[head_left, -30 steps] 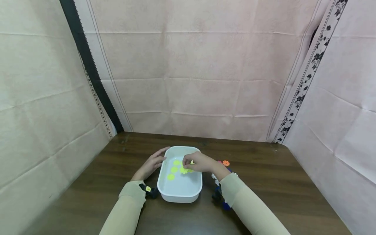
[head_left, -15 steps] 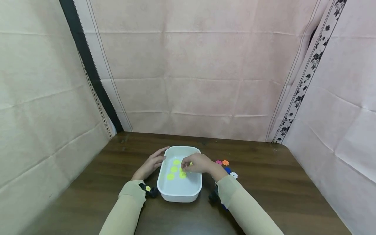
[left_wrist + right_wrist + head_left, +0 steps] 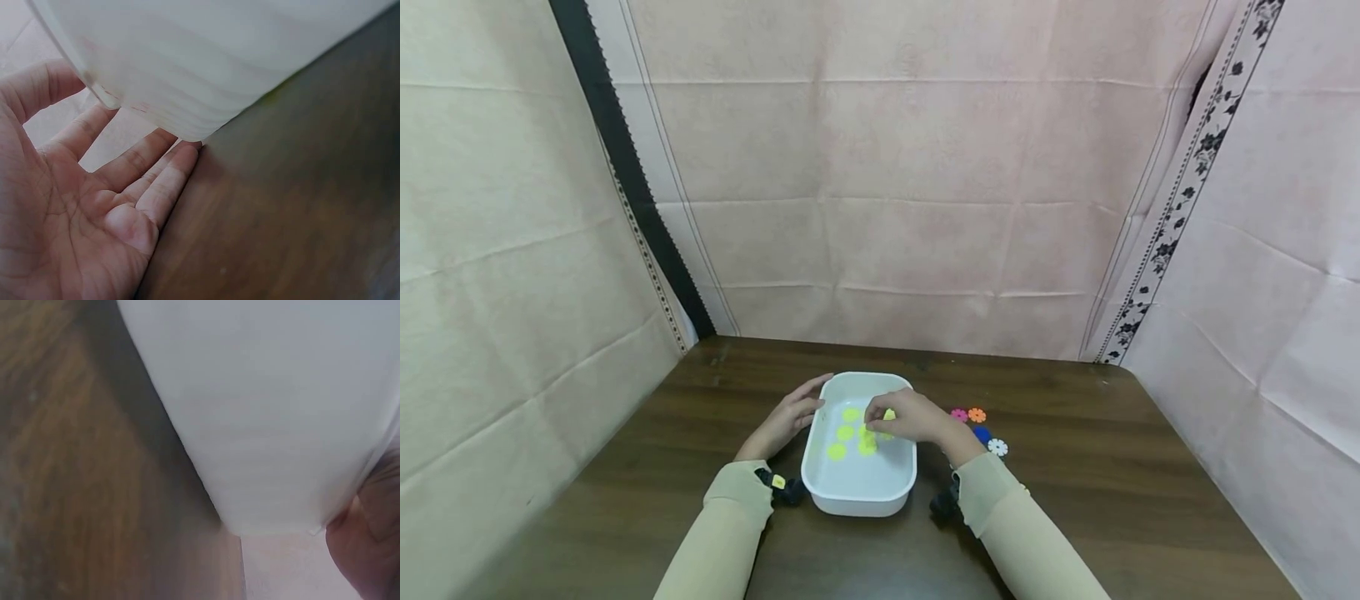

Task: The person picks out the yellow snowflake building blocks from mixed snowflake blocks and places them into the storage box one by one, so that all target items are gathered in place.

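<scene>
A white plastic tub stands on the table, with several yellow discs lying apart on its floor. My left hand rests against the tub's left side. In the left wrist view its fingers lie loosely extended at the tub's outer wall. Over the right rim my right hand reaches in, thumb and fingertips together at a small yellow notched disc. The fingers partly hide the pieces beneath. In the right wrist view the tub wall blocks most of this hand.
Right of the tub lie a pink flower-shaped piece, an orange one, a blue one and a white one. The right forearm covers part of that area. Pale cloth hangs behind the brown table.
My right hand shifts slightly left, then slightly back, staying over the yellow pieces, which move a little under its fingertips. The right forearm uncovers more coloured pieces. The left hand stays put.
</scene>
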The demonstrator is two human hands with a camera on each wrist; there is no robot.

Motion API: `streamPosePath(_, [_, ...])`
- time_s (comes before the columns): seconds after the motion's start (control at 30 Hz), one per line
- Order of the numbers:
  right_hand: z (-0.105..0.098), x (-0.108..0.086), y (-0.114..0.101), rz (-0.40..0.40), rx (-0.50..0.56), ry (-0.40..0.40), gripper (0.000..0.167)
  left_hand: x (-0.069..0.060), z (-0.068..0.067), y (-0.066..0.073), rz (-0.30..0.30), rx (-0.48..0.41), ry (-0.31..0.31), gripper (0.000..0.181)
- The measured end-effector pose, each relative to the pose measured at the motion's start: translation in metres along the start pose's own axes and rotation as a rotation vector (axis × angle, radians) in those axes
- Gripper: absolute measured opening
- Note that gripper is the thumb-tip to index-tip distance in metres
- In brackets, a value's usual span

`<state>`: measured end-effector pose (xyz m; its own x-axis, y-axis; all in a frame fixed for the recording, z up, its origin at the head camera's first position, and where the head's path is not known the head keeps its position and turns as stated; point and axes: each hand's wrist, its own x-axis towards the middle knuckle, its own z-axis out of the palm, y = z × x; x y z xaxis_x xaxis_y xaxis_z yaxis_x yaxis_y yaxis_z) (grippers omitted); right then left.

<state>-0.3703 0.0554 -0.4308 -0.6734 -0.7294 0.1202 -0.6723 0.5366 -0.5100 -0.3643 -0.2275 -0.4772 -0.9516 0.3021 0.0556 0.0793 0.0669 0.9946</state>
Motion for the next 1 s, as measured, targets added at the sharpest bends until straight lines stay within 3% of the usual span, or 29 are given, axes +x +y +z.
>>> streamPosePath(0.23, [-0.007, -0.003, 0.001, -0.079, 0.045, 0.051, 0.017, -0.001, 0.0, 0.003, -0.015, -0.008, 0.005, 0.051])
streamPosePath(0.47, [-0.021, -0.011, 0.004, -0.038, 0.053, 0.154, 0.029, -0.001, -0.003, 0.004, -0.013, -0.02, 0.002, 0.052])
streamPosePath(0.67, [-0.032, -0.026, 0.009, -0.046, 0.076, 0.21, 0.027, -0.003, -0.003, -0.001, -0.014, -0.022, -0.004, 0.052])
streamPosePath(1.0, [-0.051, -0.063, 0.037, 0.03, 0.135, 0.276, 0.018, -0.001, -0.002, 0.0, -0.002, -0.011, -0.004, 0.052])
